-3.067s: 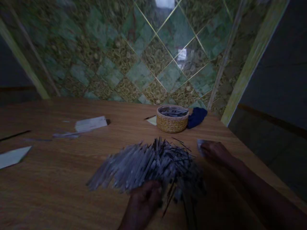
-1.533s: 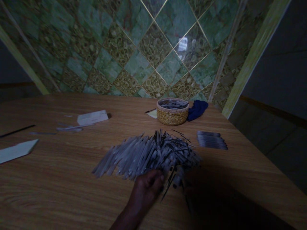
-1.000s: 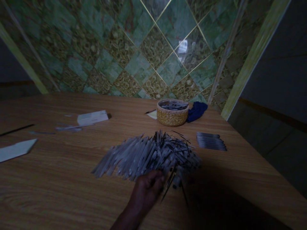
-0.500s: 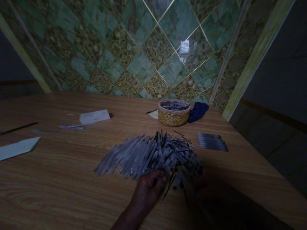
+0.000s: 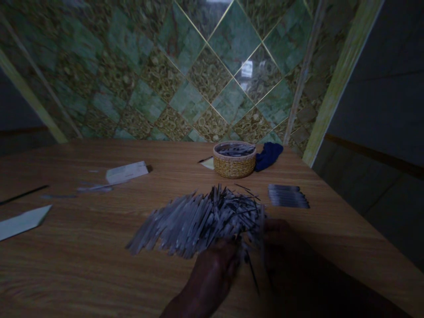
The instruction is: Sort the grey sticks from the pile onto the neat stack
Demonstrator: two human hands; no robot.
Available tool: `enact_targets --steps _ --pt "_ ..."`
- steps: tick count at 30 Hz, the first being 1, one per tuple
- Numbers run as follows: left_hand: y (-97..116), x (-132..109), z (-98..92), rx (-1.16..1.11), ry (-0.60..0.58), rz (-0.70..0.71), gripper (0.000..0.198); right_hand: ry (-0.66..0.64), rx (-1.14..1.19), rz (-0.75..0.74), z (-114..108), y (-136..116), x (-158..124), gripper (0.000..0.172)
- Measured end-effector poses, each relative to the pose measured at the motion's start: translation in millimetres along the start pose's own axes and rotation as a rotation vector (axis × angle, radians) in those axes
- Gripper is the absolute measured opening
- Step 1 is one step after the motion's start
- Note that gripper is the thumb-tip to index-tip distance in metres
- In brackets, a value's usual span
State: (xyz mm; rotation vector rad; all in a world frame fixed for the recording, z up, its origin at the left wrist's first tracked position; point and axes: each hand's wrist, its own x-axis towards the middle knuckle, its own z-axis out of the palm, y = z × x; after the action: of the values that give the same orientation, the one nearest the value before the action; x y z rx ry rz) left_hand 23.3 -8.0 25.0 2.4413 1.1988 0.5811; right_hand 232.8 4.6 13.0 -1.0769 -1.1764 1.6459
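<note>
A wide heap of translucent pen barrels (image 5: 185, 225), mixed with thin black refills and dark end pieces, lies on the table in front of me. My left hand (image 5: 217, 265) is at the heap's near edge with its fingers bent together; what they hold is hidden. In deep shadow at the heap's right side, my right hand (image 5: 278, 243) is closed on a pale pen barrel (image 5: 263, 234) that stands nearly upright. One thin black refill (image 5: 252, 274) slants down between the two hands. Most of the right-hand fingers are too dark to make out.
Behind the heap stands a woven basket (image 5: 234, 164) full of pens, with a dark blue cloth (image 5: 270, 155) beside it. A row of pens (image 5: 288, 196) lies to the right. Leftward are a white box (image 5: 127, 172), loose clear strips (image 5: 96, 188) and a pale card (image 5: 24, 221).
My left hand has moved slightly right and its fingers are now lower at the heap. An upright pen barrel now shows at my right hand. The view has shifted a little.
</note>
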Motion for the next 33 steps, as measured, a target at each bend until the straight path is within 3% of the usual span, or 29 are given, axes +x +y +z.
enact_targets --steps 6,10,15,22,28,33 --pt "16 29 -3.2 0.208 -0.175 0.066 0.021 -0.025 0.038 -0.145 -8 0 5 0.019" --pt "17 48 5.2 0.390 -0.284 0.096 0.019 -0.005 0.126 -0.127 -11 3 4 0.018" --pt "12 56 17.2 0.393 -0.296 0.098 0.022 0.005 0.164 -0.129 -13 8 4 0.020" --pt "1 51 14.7 0.260 -0.182 0.063 0.019 0.031 0.100 -0.224 -11 3 5 0.014" --pt "-6 23 18.4 -0.130 0.053 -0.045 0.013 0.174 -0.145 -0.240 8 -10 -8 0.008" --pt "-9 0 26.4 -0.400 0.193 -0.162 0.010 0.146 -0.350 -0.223 26 -17 -16 0.006"
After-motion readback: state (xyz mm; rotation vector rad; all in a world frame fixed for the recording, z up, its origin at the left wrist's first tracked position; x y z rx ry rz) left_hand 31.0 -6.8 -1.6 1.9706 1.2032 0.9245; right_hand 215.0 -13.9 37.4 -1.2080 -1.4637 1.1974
